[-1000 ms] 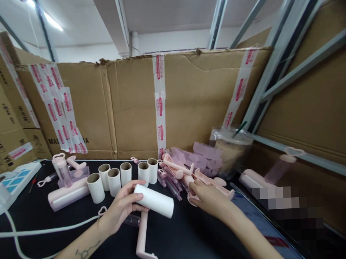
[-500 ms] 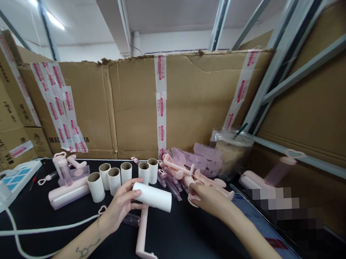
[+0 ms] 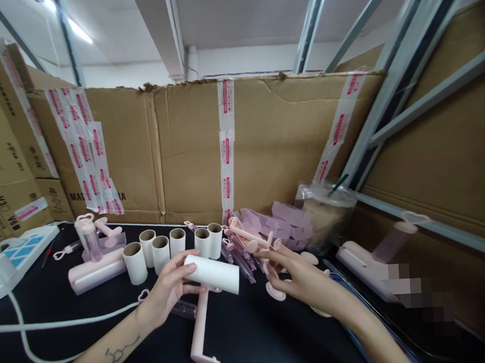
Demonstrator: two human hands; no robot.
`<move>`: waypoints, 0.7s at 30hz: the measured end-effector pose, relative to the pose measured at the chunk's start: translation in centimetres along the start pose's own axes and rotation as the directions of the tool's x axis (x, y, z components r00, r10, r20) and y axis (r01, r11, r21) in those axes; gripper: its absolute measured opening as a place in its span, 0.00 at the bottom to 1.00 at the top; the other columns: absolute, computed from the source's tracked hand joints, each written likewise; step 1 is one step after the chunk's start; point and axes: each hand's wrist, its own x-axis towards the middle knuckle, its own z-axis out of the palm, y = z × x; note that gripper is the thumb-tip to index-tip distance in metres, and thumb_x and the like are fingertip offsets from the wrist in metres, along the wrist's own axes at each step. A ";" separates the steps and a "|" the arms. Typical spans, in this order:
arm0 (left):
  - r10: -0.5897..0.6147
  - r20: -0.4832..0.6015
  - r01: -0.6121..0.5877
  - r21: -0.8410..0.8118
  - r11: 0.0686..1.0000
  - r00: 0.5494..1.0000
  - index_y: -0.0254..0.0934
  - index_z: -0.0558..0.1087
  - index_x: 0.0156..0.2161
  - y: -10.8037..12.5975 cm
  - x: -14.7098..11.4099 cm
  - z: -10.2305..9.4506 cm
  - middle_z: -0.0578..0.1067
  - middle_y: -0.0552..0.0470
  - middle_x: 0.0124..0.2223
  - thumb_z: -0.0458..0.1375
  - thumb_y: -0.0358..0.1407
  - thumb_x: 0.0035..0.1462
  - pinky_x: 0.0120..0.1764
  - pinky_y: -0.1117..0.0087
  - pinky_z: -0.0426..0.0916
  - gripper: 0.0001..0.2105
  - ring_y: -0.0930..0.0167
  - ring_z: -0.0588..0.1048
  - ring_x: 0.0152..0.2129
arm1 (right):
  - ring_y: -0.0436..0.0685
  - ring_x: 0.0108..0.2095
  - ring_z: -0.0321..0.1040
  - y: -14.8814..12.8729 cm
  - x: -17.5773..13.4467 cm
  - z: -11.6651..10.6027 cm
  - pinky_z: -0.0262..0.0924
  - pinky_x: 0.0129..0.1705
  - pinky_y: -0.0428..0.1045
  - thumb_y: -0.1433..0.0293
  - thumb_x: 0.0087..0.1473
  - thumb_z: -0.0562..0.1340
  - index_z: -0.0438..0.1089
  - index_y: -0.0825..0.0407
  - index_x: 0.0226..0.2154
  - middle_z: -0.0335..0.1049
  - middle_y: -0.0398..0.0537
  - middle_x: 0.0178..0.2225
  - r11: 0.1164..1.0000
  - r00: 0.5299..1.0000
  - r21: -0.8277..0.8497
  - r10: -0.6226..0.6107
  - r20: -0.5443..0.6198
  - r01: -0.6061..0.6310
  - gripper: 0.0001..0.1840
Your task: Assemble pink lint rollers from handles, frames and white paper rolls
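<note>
My left hand (image 3: 165, 286) grips a white paper roll (image 3: 213, 273) by its left end, thumb on top, and holds it above the black table. Below the roll lies a pink L-shaped handle piece (image 3: 203, 335), and a clear purple tube (image 3: 184, 308) is partly hidden by my left wrist. Over a heap of pink plastic parts (image 3: 249, 240), my right hand (image 3: 298, 270) has its fingers stretched out and apart, with nothing visibly gripped. A round pink end piece (image 3: 276, 291) shows just below its fingers.
Several white rolls (image 3: 135, 265) stand upright behind my left hand. Purple pieces (image 3: 291, 219) are heaped before a clear bag (image 3: 327, 209). A pink roller set (image 3: 96, 270) and a power strip (image 3: 21, 258) with white cables are on the left; a tall cardboard wall (image 3: 188, 152) closes the back.
My right hand has opened its fingers and shifted slightly over the pink parts. The white roll in my left hand has moved a little left and up.
</note>
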 end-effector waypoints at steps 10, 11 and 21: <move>-0.012 -0.052 0.002 -0.193 0.981 0.999 0.33 0.67 0.50 -0.1 0.1 -0.1 0.73 0.45 0.46 0.56 0.29 0.57 0.42 0.68 0.72 0.15 0.69 0.75 0.37 | 0.59 0.43 0.71 -5.7 -0.2 3.6 0.66 0.47 0.54 0.63 0.46 0.67 0.72 0.50 0.33 0.75 0.50 0.40 0.500 0.976 0.864 0.150 -0.155 0.060 0.11; -0.007 -0.054 -0.004 -0.200 0.980 0.999 0.33 0.66 0.50 0.0 0.1 -0.1 0.73 0.45 0.46 0.56 0.29 0.57 0.42 0.68 0.72 0.15 0.69 0.75 0.37 | 0.60 0.45 0.70 -5.7 -0.2 4.1 0.65 0.48 0.55 0.63 0.47 0.67 0.72 0.50 0.34 0.75 0.51 0.41 0.486 0.974 0.872 0.159 -0.161 0.065 0.11; 0.003 -0.040 -0.011 -0.189 0.982 0.999 0.33 0.66 0.50 0.0 0.1 0.0 0.74 0.45 0.45 0.58 0.30 0.56 0.44 0.68 0.72 0.16 0.69 0.76 0.37 | 0.59 0.43 0.71 -5.0 -0.4 4.4 0.66 0.48 0.55 0.65 0.49 0.65 0.72 0.48 0.41 0.74 0.48 0.45 0.658 0.960 0.747 0.140 -0.244 0.094 0.14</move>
